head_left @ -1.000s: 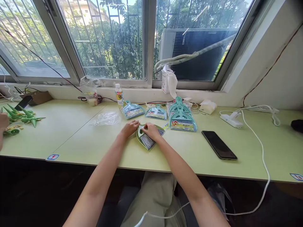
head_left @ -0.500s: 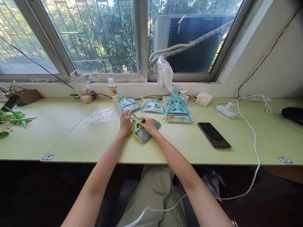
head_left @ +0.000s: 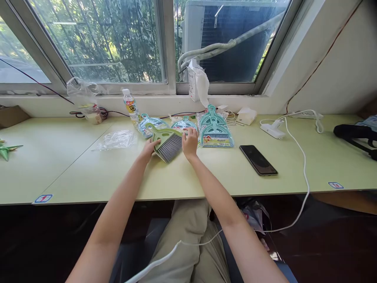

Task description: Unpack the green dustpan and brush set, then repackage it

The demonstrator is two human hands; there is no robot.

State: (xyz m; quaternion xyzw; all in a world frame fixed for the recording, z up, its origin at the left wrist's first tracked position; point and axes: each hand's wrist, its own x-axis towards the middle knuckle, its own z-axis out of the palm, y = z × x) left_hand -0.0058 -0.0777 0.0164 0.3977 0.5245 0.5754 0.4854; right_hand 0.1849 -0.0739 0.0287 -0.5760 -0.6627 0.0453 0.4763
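the right hand (head_left: pixel 190 142) hides part of a teal packaged dustpan (head_left: pixel 183 124) at its 11 o'clock. the bottle (head_left: pixel 130 109) label is too small to read. the green toy (head_left: pixel 6 150) is cut off at 9 o'clock.

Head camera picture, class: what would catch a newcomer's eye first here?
Two bare hands, left hand and right hand, meet at a green brush and dustpan set at mid-table. Behind it lie packaged teal dustpan sets; a dark phone lies flat to the right.
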